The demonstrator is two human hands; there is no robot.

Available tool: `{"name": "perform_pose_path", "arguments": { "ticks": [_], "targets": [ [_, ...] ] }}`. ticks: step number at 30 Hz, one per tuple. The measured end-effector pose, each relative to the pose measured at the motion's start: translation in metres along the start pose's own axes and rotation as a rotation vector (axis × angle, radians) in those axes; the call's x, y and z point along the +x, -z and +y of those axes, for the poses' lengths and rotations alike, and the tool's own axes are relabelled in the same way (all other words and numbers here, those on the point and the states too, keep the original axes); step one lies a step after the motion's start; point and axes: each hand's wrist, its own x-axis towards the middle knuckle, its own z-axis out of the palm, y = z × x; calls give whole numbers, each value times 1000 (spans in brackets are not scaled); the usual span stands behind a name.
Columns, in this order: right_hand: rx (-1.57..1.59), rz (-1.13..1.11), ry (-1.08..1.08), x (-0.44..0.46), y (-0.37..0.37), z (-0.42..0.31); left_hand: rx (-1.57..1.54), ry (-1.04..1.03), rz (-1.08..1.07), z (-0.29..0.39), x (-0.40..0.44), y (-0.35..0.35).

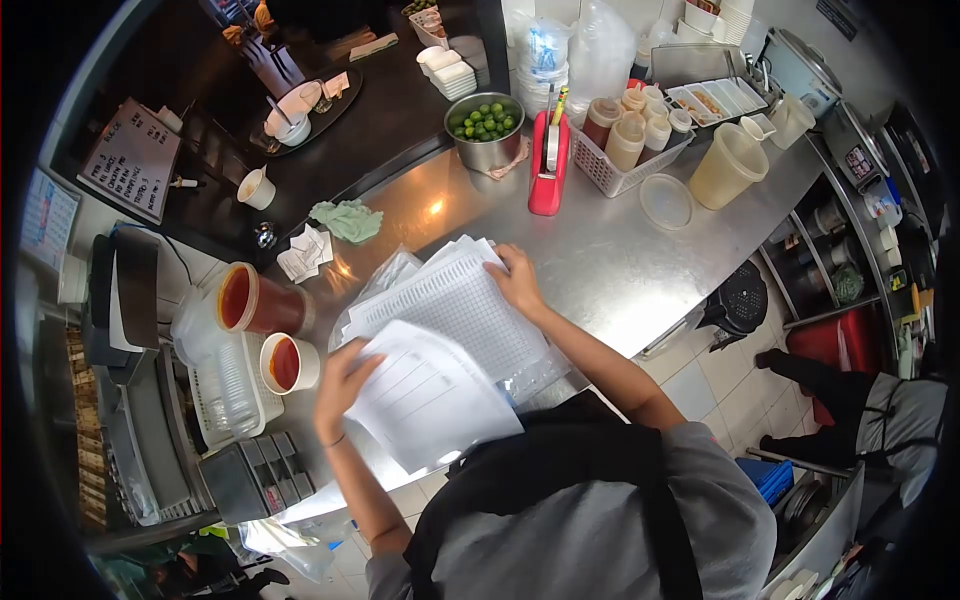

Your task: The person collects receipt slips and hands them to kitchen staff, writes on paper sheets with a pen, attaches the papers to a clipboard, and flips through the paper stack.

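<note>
My left hand (345,385) is closed on the edge of a white printed sheet (425,395), which bends and overhangs the counter's near edge. Under and behind that sheet lies a stack of printed papers (465,300) with rows and a fine grid. The fingers of my right hand (517,280) are bent over the stack's upper right edge and grip it. Clear plastic (535,375) shows beneath the papers at the lower right, with more at the upper left.
Left of the papers stand a tub of red sauce (285,308) and a white cup of sauce (305,365). Beyond are a crumpled green cloth (347,220), a pot of green limes (486,152), a red tape dispenser (547,190) and a basket of bottles (610,175). Another person (890,420) is at right.
</note>
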Motion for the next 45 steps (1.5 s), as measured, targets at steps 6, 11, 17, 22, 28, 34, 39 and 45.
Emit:
{"name": "perform_pose_path", "arguments": {
  "ticks": [6,11,17,22,28,34,39,45],
  "targets": [
    [-108,-56,72,10,-6,14,9,-36,-193,0,40,-22],
    [-272,92,304,-6,-5,-5,1,11,-148,-5,24,-9],
    [210,-89,272,-43,10,-49,-61,5,-114,-13,-2,-14],
    [318,-414,261,-74,45,-76,173,-135,88,9,-9,-32],
    [603,-615,136,-80,47,-70,408,-183,41,15,5,-35],
    [267,-149,-12,-15,17,-20,358,-244,-6,-19,31,-43],
    [-35,-63,-41,12,-5,21,214,-218,-42,-47,47,-53],
    [41,-250,285,-24,25,-31,218,-232,-16,-47,41,-58]
  ]
}}
